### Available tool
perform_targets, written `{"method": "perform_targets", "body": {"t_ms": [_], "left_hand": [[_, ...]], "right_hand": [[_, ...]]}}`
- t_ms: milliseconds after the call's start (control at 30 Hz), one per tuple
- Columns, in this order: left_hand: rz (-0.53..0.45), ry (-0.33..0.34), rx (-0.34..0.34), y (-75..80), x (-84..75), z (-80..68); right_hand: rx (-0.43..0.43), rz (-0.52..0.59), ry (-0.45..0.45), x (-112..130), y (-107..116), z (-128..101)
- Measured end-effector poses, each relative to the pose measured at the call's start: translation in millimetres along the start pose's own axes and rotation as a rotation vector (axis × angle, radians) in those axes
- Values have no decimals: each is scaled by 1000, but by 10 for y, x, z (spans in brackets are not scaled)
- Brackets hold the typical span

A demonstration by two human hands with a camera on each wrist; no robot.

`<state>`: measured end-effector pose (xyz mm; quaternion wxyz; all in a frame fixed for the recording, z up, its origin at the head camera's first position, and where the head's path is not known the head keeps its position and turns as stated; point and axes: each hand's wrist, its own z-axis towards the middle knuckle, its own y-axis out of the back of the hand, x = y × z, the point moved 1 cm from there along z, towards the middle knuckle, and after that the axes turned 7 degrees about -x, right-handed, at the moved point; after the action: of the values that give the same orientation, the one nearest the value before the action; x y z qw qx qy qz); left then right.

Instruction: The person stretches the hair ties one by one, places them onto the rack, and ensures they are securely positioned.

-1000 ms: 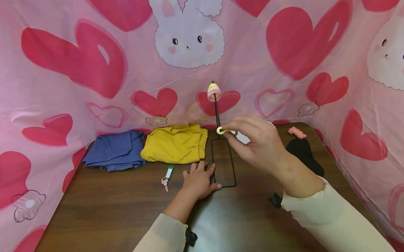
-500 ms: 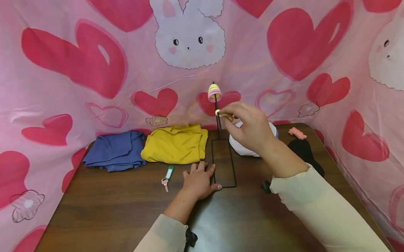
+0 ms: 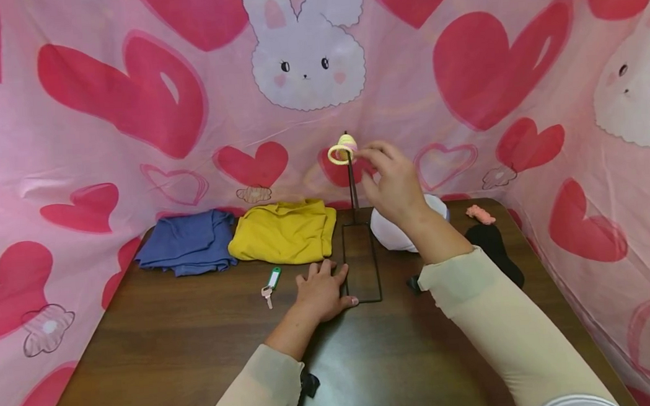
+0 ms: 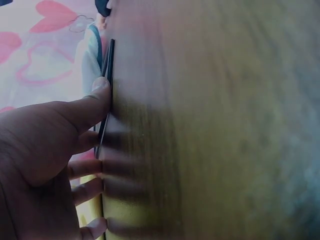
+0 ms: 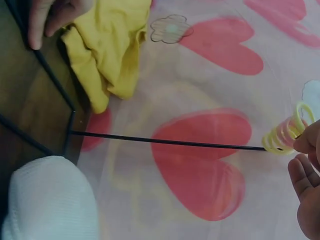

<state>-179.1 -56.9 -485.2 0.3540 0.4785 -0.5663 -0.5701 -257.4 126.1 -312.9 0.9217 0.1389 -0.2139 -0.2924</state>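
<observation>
A black wire stand has a flat rectangular base on the table and a thin upright rod. Near the rod's top hangs a stack of yellow and pink hair ties. Just below it in the head view, a yellow hair tie shows as an open loop at the rod. My right hand pinches this loop at its edge; in the right wrist view its fingertips are at the stack. My left hand lies with spread fingers at the base's left side, thumb over the near corner.
A yellow folded cloth and a blue one lie at the back left. Keys with a green tag are left of my left hand. A white rounded item, a black item and a coral bundle lie right.
My right hand has risen along the rod with the yellow hair tie, from near the base up to the hanging stack. The left hand has stayed in place.
</observation>
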Motion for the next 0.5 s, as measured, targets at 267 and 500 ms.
{"method": "perform_targets", "body": {"t_ms": [267,500], "left_hand": [[-30,8,-6,12,16,-12],[-84,-7,-51,-53,99,-40]], "right_hand": [[37,7,-60,2,172,-451],[69,29,-123,-41,475,-883]]}}
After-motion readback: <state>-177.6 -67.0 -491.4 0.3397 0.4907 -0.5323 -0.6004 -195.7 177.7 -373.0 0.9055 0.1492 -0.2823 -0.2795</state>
